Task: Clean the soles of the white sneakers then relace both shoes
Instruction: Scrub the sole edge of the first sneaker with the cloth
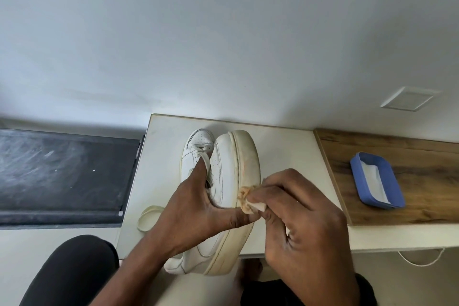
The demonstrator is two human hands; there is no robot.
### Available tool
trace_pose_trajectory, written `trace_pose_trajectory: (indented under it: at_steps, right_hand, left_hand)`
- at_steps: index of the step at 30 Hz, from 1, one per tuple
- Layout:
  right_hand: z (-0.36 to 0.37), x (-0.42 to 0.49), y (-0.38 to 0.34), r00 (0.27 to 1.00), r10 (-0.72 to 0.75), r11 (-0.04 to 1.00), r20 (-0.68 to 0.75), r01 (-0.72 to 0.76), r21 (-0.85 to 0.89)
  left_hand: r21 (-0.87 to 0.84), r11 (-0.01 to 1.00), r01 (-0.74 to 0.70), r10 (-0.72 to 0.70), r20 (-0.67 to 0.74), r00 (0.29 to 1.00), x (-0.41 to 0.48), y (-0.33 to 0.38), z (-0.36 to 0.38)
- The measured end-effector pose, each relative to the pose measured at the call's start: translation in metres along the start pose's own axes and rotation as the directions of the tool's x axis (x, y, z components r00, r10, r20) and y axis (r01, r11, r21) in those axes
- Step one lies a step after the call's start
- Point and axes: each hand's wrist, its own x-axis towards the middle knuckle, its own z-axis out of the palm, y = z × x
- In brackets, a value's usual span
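**Desk:** Where is the shoe you are working on?

**Caption:** The tilted sneaker (223,171) lies on its side on the white surface (285,146). Its heel hangs over the near edge and its yellowed sole (248,156) faces right. Your left grip (198,204) clasps the upper, thumb against the sole's rim.

**Desk:** And your other hand?

**Caption:** Your right grip (298,218) pinches a crumpled, brown-stained wipe (248,200) against the sole's edge, just beside your left thumb.

**Desk:** What else is in shot?

**Caption:** The second sneaker (196,146) stands upright just left of the first, touching it, with laces showing. A loose lace (149,216) lies looped near the surface's left edge. A blue tray (395,181) holding a white sheet sits on the wooden board (422,156), well apart to the right.
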Motion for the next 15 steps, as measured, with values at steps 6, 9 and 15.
trace_pose_trajectory:
  at_steps: [6,9,15]
  right_hand:
    - [-0.004,0.009,0.002,0.990,0.039,0.999,-0.133,-0.042,-0.018]
    - [-0.005,0.014,0.007,0.973,0.090,0.993,-0.211,-0.105,-0.061]
    - [-0.003,0.007,-0.001,0.997,-0.017,1.000,-0.082,0.016,-0.015]
  left_hand:
    - [0.049,0.999,0.013,-0.014,0.026,1.000,-0.001,0.000,0.000]
    - [0.085,0.996,-0.005,0.000,0.054,0.999,-0.004,0.002,0.003]
    - [0.116,0.993,0.034,-0.034,-0.010,0.999,-0.003,0.002,0.004]
